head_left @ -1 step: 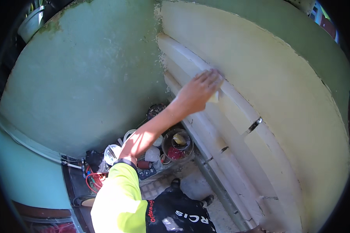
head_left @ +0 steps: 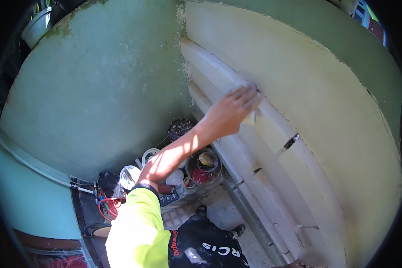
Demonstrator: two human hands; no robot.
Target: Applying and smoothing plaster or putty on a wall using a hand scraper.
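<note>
One pale yellow sheet under the left hand

The left hand holds the sheet at the upper rounded ledge, fingers close together and laid over it; a corner sticks out beside the palm. Its surface is too blurred to read. I'd judge it light, thin and bendy, best gripped flat beneath the fingers, since a loose corner could crease or tear. What looks like the right hand sits at the lower edge, largely cut off; I cannot tell whether it holds anything. Above the ledge rises a cream wall. Farther off, down by the green wall, are a wide basin, a white tub and a red hose.
</note>
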